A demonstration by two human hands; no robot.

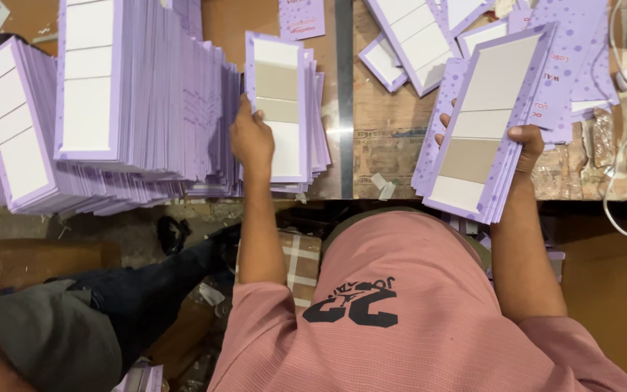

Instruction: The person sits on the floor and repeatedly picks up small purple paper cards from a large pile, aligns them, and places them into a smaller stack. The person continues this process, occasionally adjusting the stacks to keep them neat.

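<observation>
My left hand point(250, 138) rests on a small stack of lilac cards with white and beige panels point(281, 101) and grips its left edge at the table's front. Just to its left lean tall piles of the same lilac cards point(132, 94). My right hand point(525, 145) holds a thick, tilted bundle of lilac cards point(482, 123) by its right edge, fingers wrapped under and thumb on top. That bundle lies partly over the wooden table point(386, 138).
More lilac cards point(415, 36) lie scattered at the back of the table. A white cable point(618, 181) loops at the right edge. Another person's dark trouser leg point(146, 283) reaches in at lower left, beside a cardboard box point(30, 254).
</observation>
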